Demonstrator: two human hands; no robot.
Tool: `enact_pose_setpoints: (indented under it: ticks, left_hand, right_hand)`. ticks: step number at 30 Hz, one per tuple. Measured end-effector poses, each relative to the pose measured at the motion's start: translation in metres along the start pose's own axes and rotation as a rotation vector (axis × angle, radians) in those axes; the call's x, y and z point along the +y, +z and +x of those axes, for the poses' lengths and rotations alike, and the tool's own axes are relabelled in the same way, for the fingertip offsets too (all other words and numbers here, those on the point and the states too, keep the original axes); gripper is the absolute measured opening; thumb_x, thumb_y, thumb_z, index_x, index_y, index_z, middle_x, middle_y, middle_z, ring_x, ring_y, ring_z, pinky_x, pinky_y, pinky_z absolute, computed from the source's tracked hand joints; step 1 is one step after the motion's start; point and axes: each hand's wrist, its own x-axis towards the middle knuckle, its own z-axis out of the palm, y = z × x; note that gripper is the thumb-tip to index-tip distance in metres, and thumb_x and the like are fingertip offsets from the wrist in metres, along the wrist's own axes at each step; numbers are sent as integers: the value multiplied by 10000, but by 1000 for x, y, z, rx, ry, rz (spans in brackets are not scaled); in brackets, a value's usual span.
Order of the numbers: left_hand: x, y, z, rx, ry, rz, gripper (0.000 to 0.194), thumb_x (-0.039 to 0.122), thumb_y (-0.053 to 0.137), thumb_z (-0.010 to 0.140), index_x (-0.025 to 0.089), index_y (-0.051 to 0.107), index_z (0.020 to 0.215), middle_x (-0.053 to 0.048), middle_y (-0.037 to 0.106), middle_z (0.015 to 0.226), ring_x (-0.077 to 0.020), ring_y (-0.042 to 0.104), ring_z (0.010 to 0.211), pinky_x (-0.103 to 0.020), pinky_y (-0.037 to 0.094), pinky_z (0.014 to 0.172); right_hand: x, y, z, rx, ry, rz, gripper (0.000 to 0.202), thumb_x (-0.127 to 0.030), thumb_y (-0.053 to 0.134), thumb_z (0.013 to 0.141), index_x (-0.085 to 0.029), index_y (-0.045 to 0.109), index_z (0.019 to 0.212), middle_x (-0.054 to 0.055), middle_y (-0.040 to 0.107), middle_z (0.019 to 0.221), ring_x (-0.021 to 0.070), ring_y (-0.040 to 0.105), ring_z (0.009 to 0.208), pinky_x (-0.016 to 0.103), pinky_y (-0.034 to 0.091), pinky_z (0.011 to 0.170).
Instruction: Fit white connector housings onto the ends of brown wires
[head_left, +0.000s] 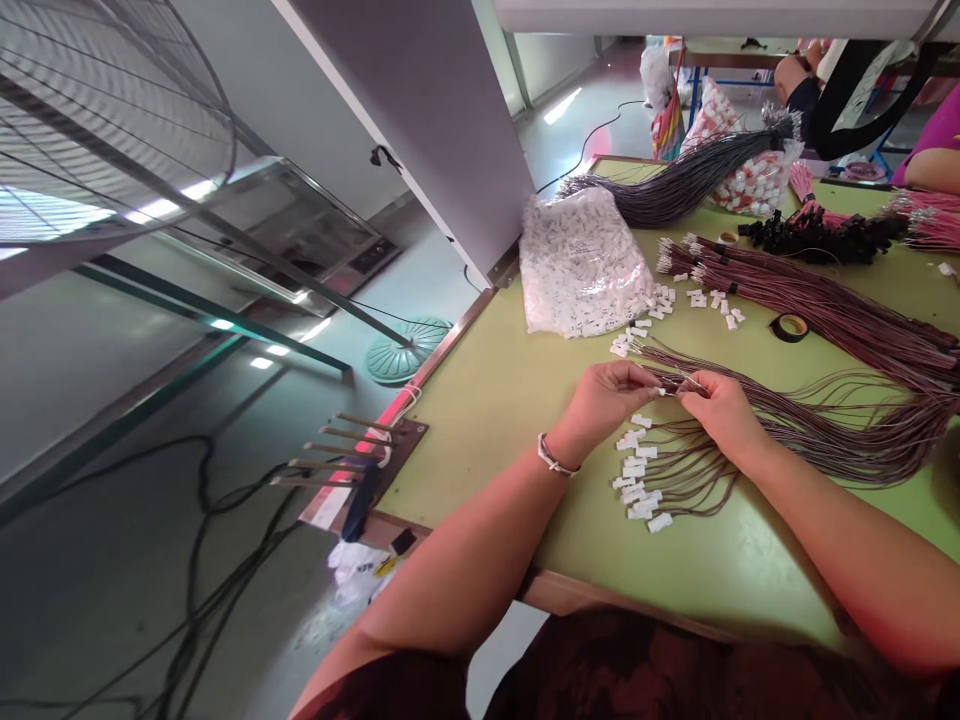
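Observation:
My left hand pinches a small white connector between thumb and fingers. Close beside it, my right hand is closed on thin brown wires, their ends at the connector. Whether the wire ends sit inside it I cannot tell. Below the hands lie several wires fitted with white connectors, fanned out on the green table. A long bundle of brown wires runs off to the right. Loose white connectors lie just beyond my left hand.
Behind my hands rests a clear bag of white connectors. Dark wire bundles, reddish-brown bundles and a tape roll lie farther back and right. A pronged rack sits at the left edge. A person's arm shows far right.

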Motion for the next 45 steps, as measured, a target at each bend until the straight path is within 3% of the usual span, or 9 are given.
enact_pose_setpoints:
  ticks: [3,7,10,14,19,23,32,45]
  left_hand:
    - [-8,8,1,74,-2,-75,137,198,781,595,129,679,655,-58,709,748,-161,645,728,-300,526,750]
    - [-12,10,3,25,-211,-387,201,186,810,532,125,648,634,-28,687,671,-131,639,655,-278,519,720]
    - [-10,6,4,7,-274,-486,223,178,821,524,117,638,638,-24,681,658,-118,640,645,-265,512,719]
    - [-12,8,5,13,-224,-423,213,167,820,534,112,647,647,-31,690,677,-121,637,661,-279,508,734]
    - [-17,15,3,95,-47,-269,185,194,808,566,123,662,653,-51,714,755,-157,650,739,-328,517,796]
    - [-15,15,2,86,36,-249,161,197,798,590,134,668,663,-52,718,782,-164,658,764,-336,521,808]
    - [-15,18,3,73,-80,-235,166,171,808,539,135,672,626,-26,691,679,-140,622,667,-307,510,733]
    - [-16,16,3,59,-143,-311,200,183,815,519,127,659,631,-19,685,673,-134,623,670,-296,507,736]
  right_hand:
    - [3,0,2,23,-4,19,123,-296,542,633,-173,547,636,-48,428,546,92,332,535,232,268,504]
    - [5,0,2,25,-16,-3,149,-324,549,658,-176,545,634,-52,397,526,86,296,513,233,234,480]
    - [6,0,3,-1,-27,17,174,-347,558,667,-174,548,651,-49,406,538,85,298,515,232,232,478]
    - [6,1,3,12,-25,21,178,-347,566,658,-172,537,643,-50,406,540,81,305,513,230,236,478]
    - [4,0,3,29,5,42,198,-368,571,654,-174,535,640,-62,380,509,74,274,486,232,218,466]
    - [2,-1,3,7,19,46,195,-371,568,654,-181,525,631,-73,362,492,72,263,470,234,223,466]
    - [1,0,2,16,-84,-84,156,-332,542,627,-177,522,613,-46,432,537,90,340,517,237,275,493]
    - [2,1,3,20,-105,-163,118,-303,495,606,-189,490,573,-53,397,498,86,308,489,238,246,470]
